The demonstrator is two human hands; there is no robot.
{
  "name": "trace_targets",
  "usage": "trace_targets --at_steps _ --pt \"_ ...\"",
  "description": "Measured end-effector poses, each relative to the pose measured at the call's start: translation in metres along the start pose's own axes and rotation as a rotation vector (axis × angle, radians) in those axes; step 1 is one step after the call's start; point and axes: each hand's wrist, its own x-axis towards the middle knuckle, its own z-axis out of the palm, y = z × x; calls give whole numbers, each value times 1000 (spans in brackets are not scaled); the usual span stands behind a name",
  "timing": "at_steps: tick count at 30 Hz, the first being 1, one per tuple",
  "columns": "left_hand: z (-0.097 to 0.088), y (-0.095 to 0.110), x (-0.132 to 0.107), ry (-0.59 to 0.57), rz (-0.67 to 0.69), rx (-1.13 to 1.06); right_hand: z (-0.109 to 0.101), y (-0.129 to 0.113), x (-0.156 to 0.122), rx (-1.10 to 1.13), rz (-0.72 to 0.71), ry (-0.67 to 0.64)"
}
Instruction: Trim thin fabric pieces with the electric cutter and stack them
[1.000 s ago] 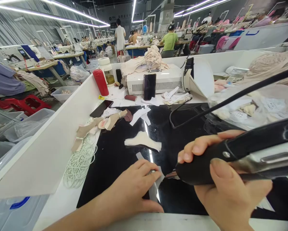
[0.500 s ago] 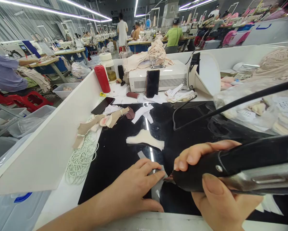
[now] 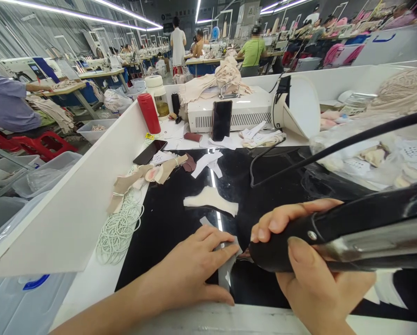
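Note:
My left hand lies flat with its fingers stretched out on a grey, translucent strip on the black work surface. My right hand is wrapped round a black hand tool with a shiny metal strip along its side; I cannot tell its exact kind. Its rounded end is close to the strip's right edge, and the tip is hard to make out. Beyond my left hand lies a cream, curved fabric piece. Farther back are white cut pieces.
Coiled pale cord and beige scraps lie at left. A black cable arcs across the right side. At the back stand a phone, a white vented box and a red bottle. Plastic bags sit at right.
My right hand and the black tool have shifted slightly up and left in view. My left hand keeps nearly the same place on the grey strip.

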Motion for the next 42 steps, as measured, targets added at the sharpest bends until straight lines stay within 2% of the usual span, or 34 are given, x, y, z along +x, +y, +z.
trace_targets --at_steps 9,16,23,33,42 --pt "2 -4 -2 6 25 -9 10 -12 0 34 33 -56" --pt "4 -6 -2 23 47 -24 7 -11 -4 4 48 -97" --pt "4 -7 -1 20 49 -8 8 -7 -5 33 62 -70" --pt "2 -5 0 15 46 -1 3 -19 -11 81 144 -144" --pt "2 -5 1 17 53 14 4 -20 -15 105 204 -141"
